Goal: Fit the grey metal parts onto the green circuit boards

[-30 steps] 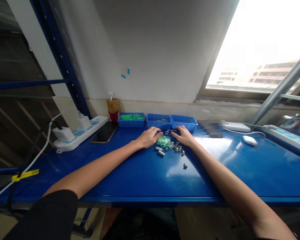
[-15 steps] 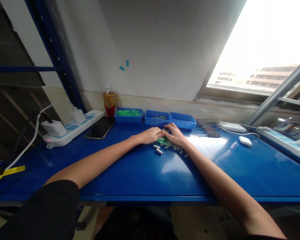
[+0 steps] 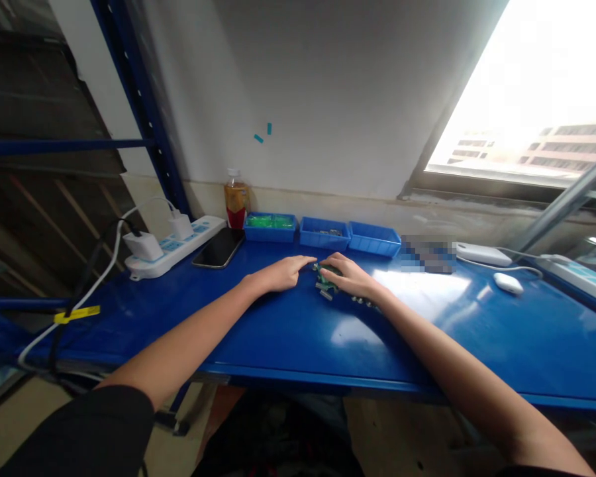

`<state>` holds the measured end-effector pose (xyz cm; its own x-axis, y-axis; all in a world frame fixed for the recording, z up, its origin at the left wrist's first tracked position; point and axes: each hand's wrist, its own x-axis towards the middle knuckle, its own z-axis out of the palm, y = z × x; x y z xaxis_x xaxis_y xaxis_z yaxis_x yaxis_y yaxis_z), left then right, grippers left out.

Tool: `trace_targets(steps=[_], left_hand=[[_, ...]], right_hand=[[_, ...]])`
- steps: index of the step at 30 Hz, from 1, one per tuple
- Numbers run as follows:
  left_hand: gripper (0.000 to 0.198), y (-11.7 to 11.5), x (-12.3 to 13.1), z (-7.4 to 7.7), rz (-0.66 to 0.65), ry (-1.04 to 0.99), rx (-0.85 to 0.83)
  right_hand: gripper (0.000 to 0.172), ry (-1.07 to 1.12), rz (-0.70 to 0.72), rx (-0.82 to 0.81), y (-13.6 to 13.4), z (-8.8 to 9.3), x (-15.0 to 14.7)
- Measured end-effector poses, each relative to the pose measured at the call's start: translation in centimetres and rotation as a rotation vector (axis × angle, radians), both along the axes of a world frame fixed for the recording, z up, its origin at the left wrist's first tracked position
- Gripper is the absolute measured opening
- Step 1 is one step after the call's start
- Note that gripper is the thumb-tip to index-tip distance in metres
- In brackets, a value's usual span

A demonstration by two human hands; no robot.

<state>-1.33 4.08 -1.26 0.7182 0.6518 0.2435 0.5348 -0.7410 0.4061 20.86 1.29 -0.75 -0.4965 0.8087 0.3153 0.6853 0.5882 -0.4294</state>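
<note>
Low over the blue tabletop, my left hand [image 3: 283, 273] points its outstretched fingers toward a small heap of metal parts [image 3: 324, 292]; it holds nothing that I can see. My right hand [image 3: 350, 275] rests palm down over the heap with its fingers spread and the thumb apart. Beneath that hand a green piece [image 3: 330, 285] shows in part. Several screw-like metal bits [image 3: 361, 301] lie by the right wrist. Much of the heap is hidden under the right hand.
Along the wall stand a blue bin [image 3: 271, 234] of green pieces, a middle bin [image 3: 324, 240] with metal parts and a third blue bin [image 3: 375, 248]. A bottle [image 3: 236, 201], phone [image 3: 219, 248] and power strip [image 3: 153, 266] are left; a white case [image 3: 508, 283] lies right.
My hands were together over the heap; now the left has drawn away leftward. The right hand covers more of the parts, which look gathered closer. The whole view has shifted slightly.
</note>
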Motion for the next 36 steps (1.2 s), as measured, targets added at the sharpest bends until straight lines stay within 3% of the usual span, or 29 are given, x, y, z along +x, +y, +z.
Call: trace_targets(steps=[7, 15, 21, 25, 29, 32, 36], left_hand=[[0.019, 1.6, -1.4, -0.1, 0.102, 0.006, 0.161], [0.017, 1.2, -1.0, 0.4, 0.163, 0.01, 0.14], [0.023, 1.0, -0.5, 0.4, 0.222, -0.146, 0.079], [0.027, -0.1, 0.7, 0.4, 0.148, -0.2, 0.069], [0.036, -1.4, 1.8, 0.8, 0.058, -0.234, 0.12], [0.038, -1.9, 2.2, 1.0, 0.048, -0.269, 0.12], [0.035, -2.1, 2.2, 1.1, 0.07, -0.355, 0.062]], right_hand=[[0.042, -0.01, 0.102, -0.003, -1.6, 0.4, -1.0], [0.058, -0.042, 0.076, -0.012, -1.7, 0.3, -2.1], [0.039, 0.031, 0.162, -0.001, -2.1, 0.6, -2.7], [0.031, 0.122, -0.001, 0.161, -2.0, 0.7, -2.4], [0.022, 0.054, -0.083, 0.33, -2.1, 1.2, -2.0], [0.014, 0.045, -0.094, 0.366, -2.5, 1.5, -2.0], [0.015, 0.087, -0.111, 0.36, -2.8, 1.4, -2.2]])
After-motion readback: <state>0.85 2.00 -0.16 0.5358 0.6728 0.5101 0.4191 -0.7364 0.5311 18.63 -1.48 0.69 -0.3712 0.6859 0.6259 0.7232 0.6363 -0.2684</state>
